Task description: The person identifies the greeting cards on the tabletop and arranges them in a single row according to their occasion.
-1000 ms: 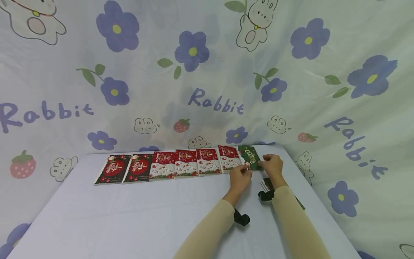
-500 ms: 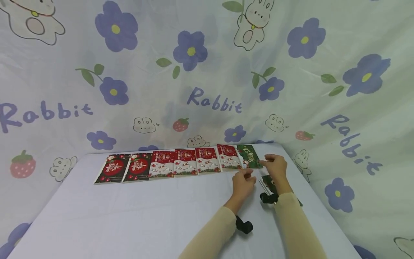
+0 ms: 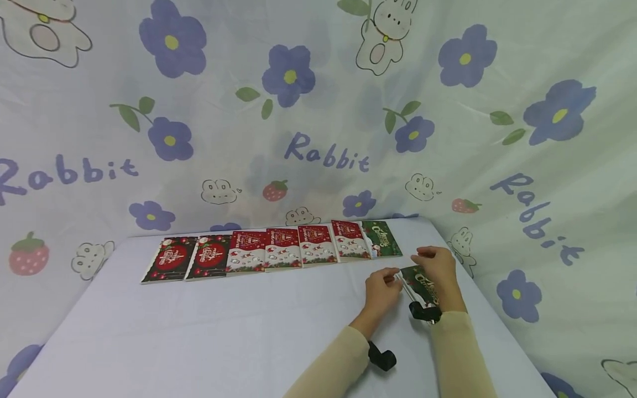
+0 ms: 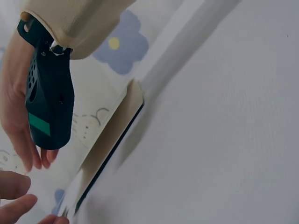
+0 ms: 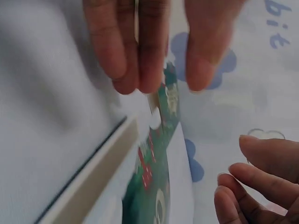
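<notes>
In the head view my left hand [image 3: 383, 290] is at the far left corner of a green Christmas card [image 3: 422, 284] lying at the right of the table. My right hand [image 3: 440, 276] hovers over that card's right side, covering part of it. The card's folded leaves gape a little, seen edge-on in the left wrist view, where my left fingertips [image 4: 53, 219] come right to its end. In the right wrist view my right fingers [image 5: 152, 70] are straight, with the thumb apart and nothing between them. My left hand [image 5: 261, 182] there has loosely bent fingers.
Along the table's back edge runs a row of cards: two dark ones [image 3: 171, 260], several red-and-white ones [image 3: 283, 249] and a green one [image 3: 381, 239] at the right end. A patterned curtain [image 3: 318, 110] hangs behind the white table [image 3: 199, 337].
Both hands have drawn back from the green card at the end of the row and moved nearer and right, to the green card lying in front. The row stays in place.
</notes>
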`<state>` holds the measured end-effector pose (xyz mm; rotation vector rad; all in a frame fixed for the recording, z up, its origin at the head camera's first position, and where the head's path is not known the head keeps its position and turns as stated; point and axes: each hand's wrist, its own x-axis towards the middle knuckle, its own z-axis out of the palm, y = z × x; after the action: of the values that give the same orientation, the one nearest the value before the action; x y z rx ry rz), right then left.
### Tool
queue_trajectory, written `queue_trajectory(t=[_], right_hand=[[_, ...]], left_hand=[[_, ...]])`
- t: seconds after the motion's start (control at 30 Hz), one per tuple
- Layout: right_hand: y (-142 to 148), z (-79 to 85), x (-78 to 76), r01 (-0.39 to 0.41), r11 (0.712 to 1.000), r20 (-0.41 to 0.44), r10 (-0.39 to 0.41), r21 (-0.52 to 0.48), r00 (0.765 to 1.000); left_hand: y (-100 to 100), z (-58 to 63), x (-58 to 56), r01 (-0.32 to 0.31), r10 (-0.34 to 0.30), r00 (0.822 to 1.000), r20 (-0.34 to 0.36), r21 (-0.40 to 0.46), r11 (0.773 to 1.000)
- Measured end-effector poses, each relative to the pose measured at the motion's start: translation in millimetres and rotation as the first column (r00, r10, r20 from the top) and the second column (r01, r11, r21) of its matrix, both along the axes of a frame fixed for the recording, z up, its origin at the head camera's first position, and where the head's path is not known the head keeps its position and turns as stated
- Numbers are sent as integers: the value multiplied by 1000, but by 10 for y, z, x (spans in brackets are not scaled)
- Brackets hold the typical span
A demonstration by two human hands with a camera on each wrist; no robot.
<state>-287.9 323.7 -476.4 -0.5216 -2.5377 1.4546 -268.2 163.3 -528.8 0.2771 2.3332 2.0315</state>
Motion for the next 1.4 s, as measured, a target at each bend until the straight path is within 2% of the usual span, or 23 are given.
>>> queue_trajectory(t=[0.3, 0.53, 0.77, 1.17, 1.4], right_hand=[[209, -42, 114, -69, 997, 42, 68, 35, 997], [331, -62, 158, -51, 993, 120, 38, 109, 992], [405, -110, 161, -65, 996, 155, 54, 66, 986], [410, -158, 158, -99, 995, 168, 93, 32, 981], [422, -172, 157, -105, 994, 184, 100, 21, 978]], left_hand=[[35, -3, 80, 35, -36, 999, 26, 30, 999], [50, -30, 110, 32, -37, 996, 82, 66, 997], [60, -24, 113, 34, -41, 992, 119, 63, 997], [32, -28, 62, 94, -105, 975, 196, 65, 993], [33, -29, 51, 97, -105, 977, 185, 52, 994]])
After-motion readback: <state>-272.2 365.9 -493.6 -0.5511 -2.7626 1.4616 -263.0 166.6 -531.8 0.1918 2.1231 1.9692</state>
